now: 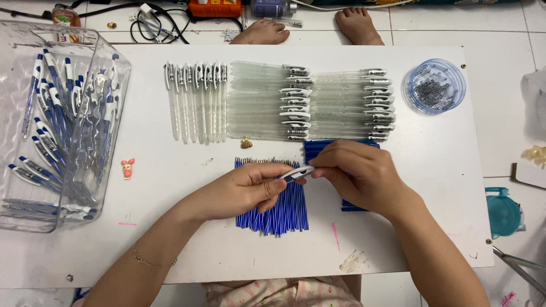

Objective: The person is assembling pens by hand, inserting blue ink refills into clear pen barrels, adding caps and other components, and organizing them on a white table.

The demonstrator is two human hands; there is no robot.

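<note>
Blue refills point(273, 213) lie fanned on the white table point(170, 250) right under your hands, and your knuckles cover much of the pile. Your left hand point(244, 190) is closed around a pen point(297, 173), of which only the white clip end and a dark blue tip show between your fingers. Your right hand point(358, 176) pinches that same end from the other side; its fingertips hide whatever small part sits there, so you cannot tell what is being handled. A second blue stack point(341, 145) is mostly hidden behind your right hand. Beyond it lie rows of clear pen barrels point(256, 102) and a shorter row of white-clipped ones point(196, 102). At the left, a clear plastic bin point(114, 85) holds finished blue-and-white pens, blurred by its rippled wall. A round blue tub point(435, 85) at the far right holds small metal pieces too fine to make out. Two bare feet point(358, 25) at the top are cut off by the frame.
</note>
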